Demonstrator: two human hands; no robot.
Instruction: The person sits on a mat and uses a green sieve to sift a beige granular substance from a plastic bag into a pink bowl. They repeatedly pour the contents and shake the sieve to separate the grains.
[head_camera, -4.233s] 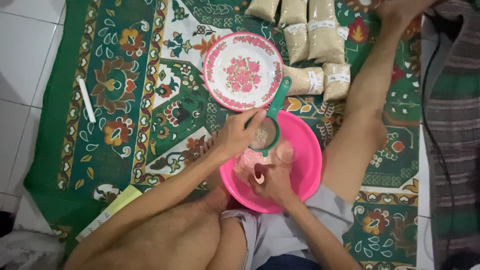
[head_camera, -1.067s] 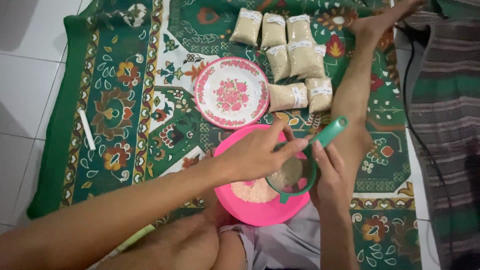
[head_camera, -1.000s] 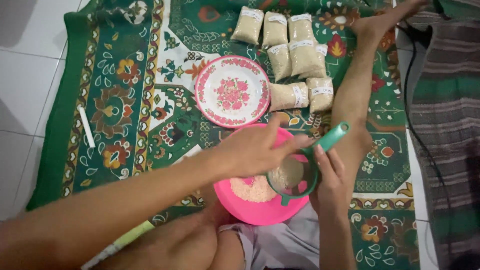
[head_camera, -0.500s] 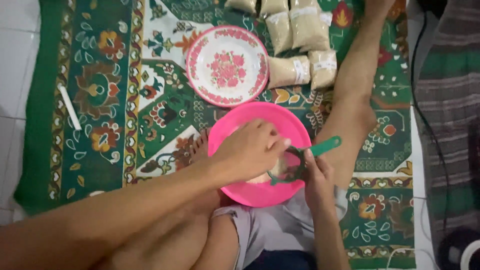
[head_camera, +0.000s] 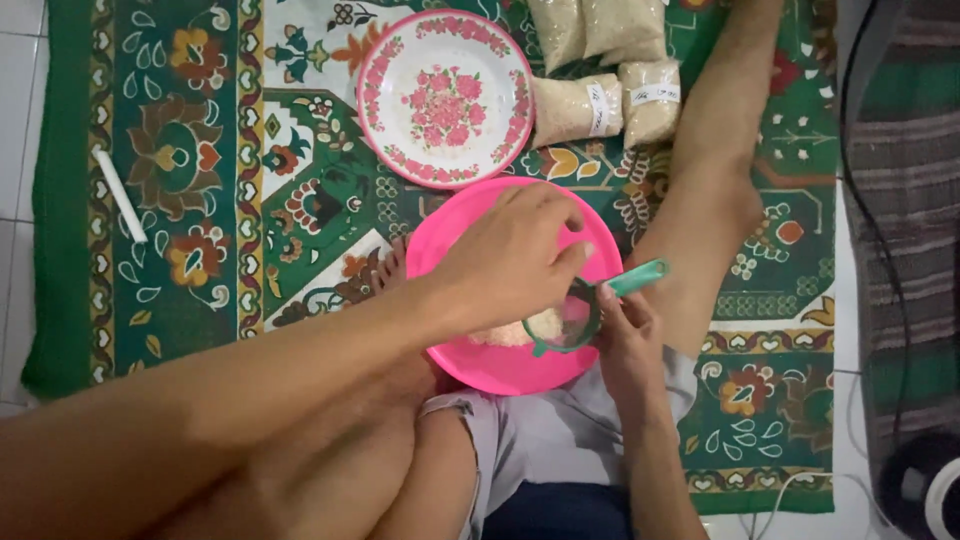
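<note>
While sifting over the pink basin (head_camera: 480, 365), keep the green-handled sieve (head_camera: 565, 320) level and inside the rim, above the pale grain heap (head_camera: 520, 328). Right hand (head_camera: 625, 345): fingers curled round the handle, apparently gripping it. Left hand (head_camera: 510, 260): fingers bent onto the sieve's rim, perhaps pinching it; contact hidden. Tap lightly to avoid spilling onto the green rug (head_camera: 200, 150).

Left hand (head_camera: 515, 258) hovers over round pink plastic basin (head_camera: 460, 355), fingers bent onto small green-handled mesh strainer (head_camera: 572, 315); right hand (head_camera: 628, 345) holds the strainer from below; pale grains (head_camera: 515, 332) in basin; floral pink-rimmed plate (head_camera: 445, 97) just beyond; filled clear bags (head_camera: 600, 105) beside it; green patterned rug (head_camera: 200, 200) underneath.
</note>
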